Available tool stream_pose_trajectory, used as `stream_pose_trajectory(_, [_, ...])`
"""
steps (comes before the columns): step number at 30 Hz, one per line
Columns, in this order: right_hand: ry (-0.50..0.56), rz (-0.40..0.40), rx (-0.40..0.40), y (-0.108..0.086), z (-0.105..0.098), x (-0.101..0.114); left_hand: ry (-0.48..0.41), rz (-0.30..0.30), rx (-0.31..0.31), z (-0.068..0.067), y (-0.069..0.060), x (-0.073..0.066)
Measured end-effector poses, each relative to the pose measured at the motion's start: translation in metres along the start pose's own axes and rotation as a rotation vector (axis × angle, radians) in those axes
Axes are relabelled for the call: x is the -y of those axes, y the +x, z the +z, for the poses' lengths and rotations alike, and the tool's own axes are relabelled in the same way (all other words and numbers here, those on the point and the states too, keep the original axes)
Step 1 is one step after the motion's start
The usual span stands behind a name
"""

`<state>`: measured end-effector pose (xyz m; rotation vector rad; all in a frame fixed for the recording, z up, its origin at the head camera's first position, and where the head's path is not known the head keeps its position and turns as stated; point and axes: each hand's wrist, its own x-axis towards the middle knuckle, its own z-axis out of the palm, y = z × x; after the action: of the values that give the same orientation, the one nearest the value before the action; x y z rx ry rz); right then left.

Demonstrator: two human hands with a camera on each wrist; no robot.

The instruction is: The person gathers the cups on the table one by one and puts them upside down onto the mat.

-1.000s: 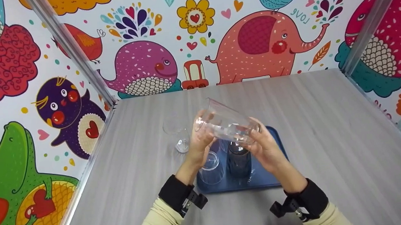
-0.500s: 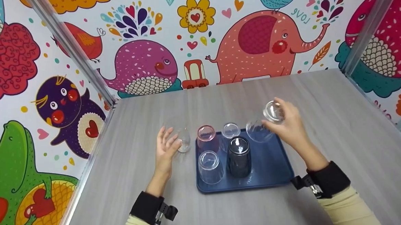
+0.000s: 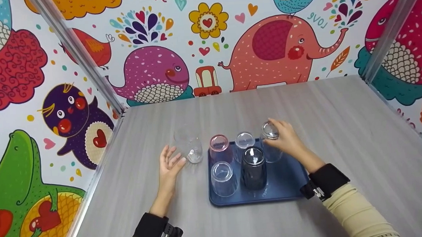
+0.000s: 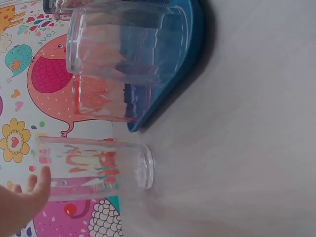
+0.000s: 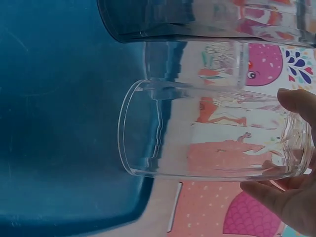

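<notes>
My right hand (image 3: 286, 140) holds an upside-down clear glass (image 3: 273, 154) by its base, thumb and fingers on either side. In the right wrist view the rim of this glass (image 5: 212, 136) is at the back right of the blue tray (image 3: 288, 181); whether it touches the tray I cannot tell. My left hand (image 3: 168, 173) is spread, fingers relaxed, beside an upright clear glass (image 3: 194, 152) left of the tray. In the left wrist view its fingertips overlap this glass (image 4: 94, 168) near the rim; contact is unclear.
Several upside-down glasses stand on the tray: a pink one (image 3: 220, 152), a dark one (image 3: 254, 172), a clear one (image 3: 224, 181) front left and another clear one (image 3: 244, 142) at the back. Printed walls with metal posts (image 3: 81, 56) edge the grey table (image 3: 327, 127).
The clear glass, tilted between both hands at first, is now upside down in my right hand alone, brought down over the tray. My left hand has moved left to the upright glass.
</notes>
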<state>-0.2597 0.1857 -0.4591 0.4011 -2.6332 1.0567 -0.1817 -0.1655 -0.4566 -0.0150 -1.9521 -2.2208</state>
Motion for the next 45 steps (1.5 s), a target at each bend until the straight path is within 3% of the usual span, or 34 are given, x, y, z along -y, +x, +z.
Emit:
stream_pose_trajectory(9, [0.037,0.028,0.04,0.004,0.0,-0.005,0.037,-0.01,0.015,-0.008,-0.001,0.004])
stream_pose_trajectory(13, [0.127,0.085,0.049,0.003,0.002,-0.007,0.059,-0.003,0.002,-0.008,0.001,0.004])
stream_pose_trajectory(17, [0.299,0.173,-0.026,-0.006,-0.002,-0.012,0.098,0.025,-0.034,-0.006,0.006,0.004])
stream_pose_trajectory(21, [0.394,0.221,-0.134,-0.017,-0.018,-0.022,0.169,0.082,-0.108,-0.005,0.016,0.003])
stream_pose_trajectory(25, [0.355,0.266,-0.158,-0.028,-0.037,-0.036,0.255,0.096,-0.143,-0.004,0.031,0.003])
stream_pose_trajectory(30, [0.28,0.306,-0.121,-0.042,-0.051,-0.047,0.353,-0.001,-0.13,0.001,0.048,0.01])
stream_pose_trajectory(37, [0.256,0.309,-0.098,-0.059,-0.059,-0.052,0.461,-0.018,-0.122,0.021,0.065,0.03])
stream_pose_trajectory(45, [0.254,0.331,-0.103,-0.069,-0.064,-0.057,0.349,0.076,-0.237,0.031,0.074,0.049])
